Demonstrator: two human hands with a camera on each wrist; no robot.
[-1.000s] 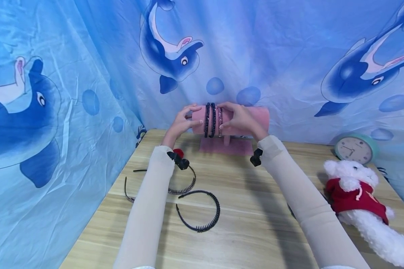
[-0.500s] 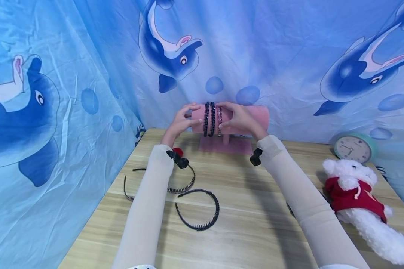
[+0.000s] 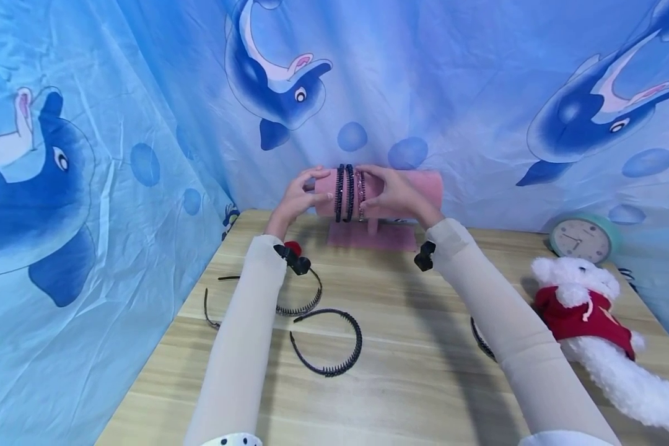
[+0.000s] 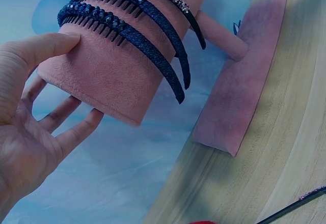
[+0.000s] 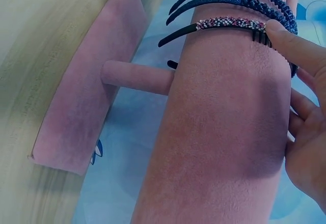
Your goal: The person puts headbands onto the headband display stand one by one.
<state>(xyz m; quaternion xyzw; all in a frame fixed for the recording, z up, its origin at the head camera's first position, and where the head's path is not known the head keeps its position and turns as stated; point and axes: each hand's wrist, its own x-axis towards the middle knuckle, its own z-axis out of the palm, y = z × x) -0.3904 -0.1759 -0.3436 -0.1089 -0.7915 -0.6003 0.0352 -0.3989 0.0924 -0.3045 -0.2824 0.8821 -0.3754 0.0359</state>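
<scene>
A pink, roll-shaped headband stand [image 3: 428, 186] stands at the back of the table, with three headbands over it. My left hand [image 3: 297, 199] grips its left end, thumb [image 4: 69, 42] on the front and fingers at the edge. Beside that thumb sit two dark blue, beaded headbands [image 4: 150, 56] with comb teeth, close together. To their right is a headband with pink and white sparkling beads [image 5: 229, 23]. My right hand [image 3: 397, 192] pinches this one, its thumb on the beaded band and its other fingers partly hidden behind the roll.
On the wooden table [image 3: 401, 384] lie a black headband [image 3: 358, 344], another toothed one [image 3: 303, 310] and a part-hidden one [image 3: 206, 310] at left. One more [image 3: 481, 339] shows by my right sleeve. A white plush toy [image 3: 577, 294] and a round clock [image 3: 582, 240] occupy the right.
The head view has tilted down slightly, so everything appears a little higher. Both hands stay at the same spots on the stand and the beaded headband.
</scene>
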